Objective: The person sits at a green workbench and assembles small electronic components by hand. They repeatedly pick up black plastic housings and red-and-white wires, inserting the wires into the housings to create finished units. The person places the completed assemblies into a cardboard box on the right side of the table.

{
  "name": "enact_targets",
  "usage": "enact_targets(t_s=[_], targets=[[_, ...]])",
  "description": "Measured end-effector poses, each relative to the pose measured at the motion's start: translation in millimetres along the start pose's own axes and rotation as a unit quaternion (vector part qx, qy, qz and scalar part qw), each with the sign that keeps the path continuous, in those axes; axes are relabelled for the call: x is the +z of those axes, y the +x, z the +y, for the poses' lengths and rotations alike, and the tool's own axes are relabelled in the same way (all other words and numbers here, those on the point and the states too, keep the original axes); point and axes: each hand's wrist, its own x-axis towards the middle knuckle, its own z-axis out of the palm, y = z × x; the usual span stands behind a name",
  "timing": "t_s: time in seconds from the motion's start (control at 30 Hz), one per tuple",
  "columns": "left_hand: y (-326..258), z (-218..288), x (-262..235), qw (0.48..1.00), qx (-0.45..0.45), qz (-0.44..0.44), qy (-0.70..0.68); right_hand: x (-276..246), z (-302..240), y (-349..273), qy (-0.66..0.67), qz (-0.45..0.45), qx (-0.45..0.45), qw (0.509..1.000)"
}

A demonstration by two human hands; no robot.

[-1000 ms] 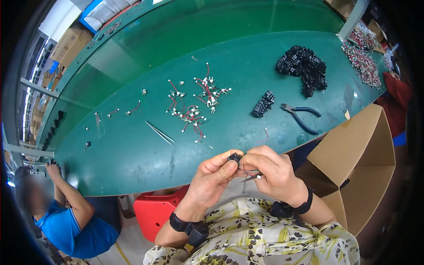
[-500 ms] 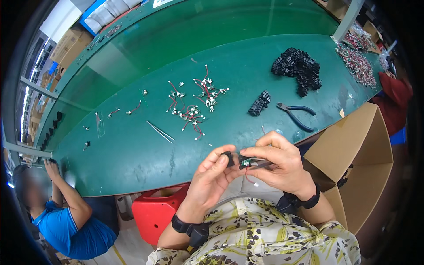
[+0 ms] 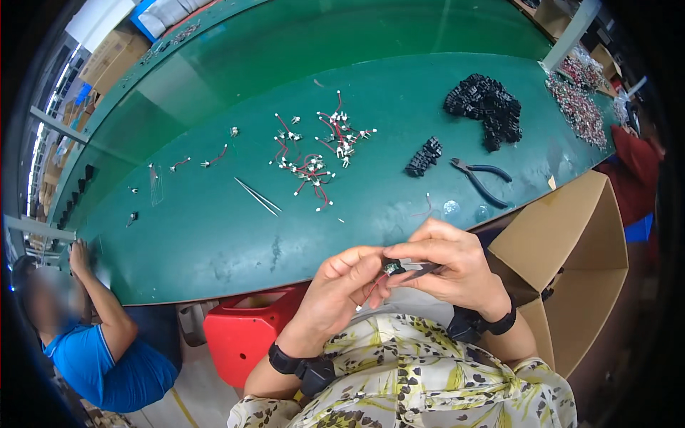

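Small black housing [image 3: 393, 267] with a bit of green board, held between both hands at the near edge of the table [image 3: 193, 260].
It lies just right of the left hand's [image 3: 337, 289] closed fingers; the right hand [image 3: 460, 269] pinches it from the right, along with a slim metal tool [image 3: 422, 272]. Both touch it, neither nearer; a red wire [image 3: 369, 291] trails near-left; its long axis is hard to tell.

A green bench [image 3: 203, 246] carries blue-handled metal pliers [image 3: 469, 170]; left of the pliers lie slim silver tweezers [image 3: 250, 190] and small red-wired white connectors [image 3: 345, 148]; beyond the pliers, heaped black plastic parts [image 3: 486, 105].
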Motion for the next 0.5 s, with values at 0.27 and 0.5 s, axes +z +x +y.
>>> enact_targets(t_s=[0.27, 0.5], targets=[[2.0, 0.5, -1.7, 0.987, 0.08, 0.025, 0.139, -2.9, -16.2, -7.0, 0.057, 0.052, 0.129, 0.989], [6.1, -10.9, -6.6, 0.98, 0.144, 0.023, 0.133, 11.8, -4.9, -13.7, -0.187, 0.072, -0.015, 0.979]])
